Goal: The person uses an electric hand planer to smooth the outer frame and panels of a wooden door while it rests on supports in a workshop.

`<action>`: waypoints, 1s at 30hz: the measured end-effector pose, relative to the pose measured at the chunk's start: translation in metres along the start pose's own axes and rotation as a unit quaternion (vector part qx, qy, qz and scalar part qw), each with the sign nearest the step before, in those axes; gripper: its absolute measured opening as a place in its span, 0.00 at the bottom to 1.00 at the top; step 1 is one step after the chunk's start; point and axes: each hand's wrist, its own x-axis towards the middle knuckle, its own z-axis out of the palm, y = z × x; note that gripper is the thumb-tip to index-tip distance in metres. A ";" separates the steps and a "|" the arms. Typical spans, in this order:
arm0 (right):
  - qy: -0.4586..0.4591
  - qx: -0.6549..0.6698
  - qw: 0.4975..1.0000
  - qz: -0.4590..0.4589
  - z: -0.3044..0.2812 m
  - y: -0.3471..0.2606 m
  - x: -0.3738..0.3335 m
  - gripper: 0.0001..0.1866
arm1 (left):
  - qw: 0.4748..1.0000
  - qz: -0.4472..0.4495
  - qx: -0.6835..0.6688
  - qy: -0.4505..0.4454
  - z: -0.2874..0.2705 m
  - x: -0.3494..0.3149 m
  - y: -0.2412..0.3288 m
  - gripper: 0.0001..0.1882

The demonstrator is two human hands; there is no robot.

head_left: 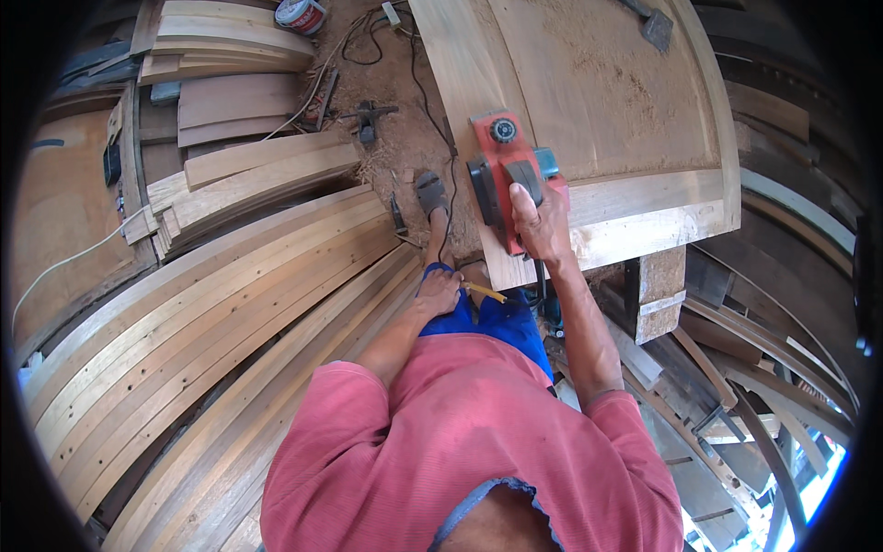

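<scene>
A red electric hand planer (504, 170) with a black knob and a teal motor part sits on the left edge of a wooden door panel (598, 191). My right hand (544, 224) is wrapped round its black rear handle, thumb on top. By my thigh, my left hand (440, 293) is closed, with a thin yellow stick (486, 293) reaching out from its fingers toward the door's near corner. The fingers partly hide the stick's end, and its exact kind is unclear. Sawdust and shavings lie over the panel.
Long curved boards (221, 322) are stacked at the left, shorter ones (248, 170) beyond them. A dark cord (428, 110) runs over the dusty floor near a black clamp-like tool (367, 121) and a white-red bucket (300, 16). A wooden block support (661, 293) stands under the door.
</scene>
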 end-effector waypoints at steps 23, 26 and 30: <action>0.042 -0.023 0.995 -0.090 0.017 -0.023 0.081 0.30 | 0.990 -0.099 -0.087 -0.042 -0.046 -0.012 0.006 0.15; 0.041 -0.028 0.994 -0.094 0.017 -0.034 0.089 0.31 | 0.988 -0.110 -0.103 -0.020 -0.045 -0.010 -0.004 0.16; 0.037 -0.032 0.993 -0.111 0.017 -0.037 0.103 0.31 | 0.983 -0.124 -0.132 0.023 -0.047 -0.003 -0.011 0.17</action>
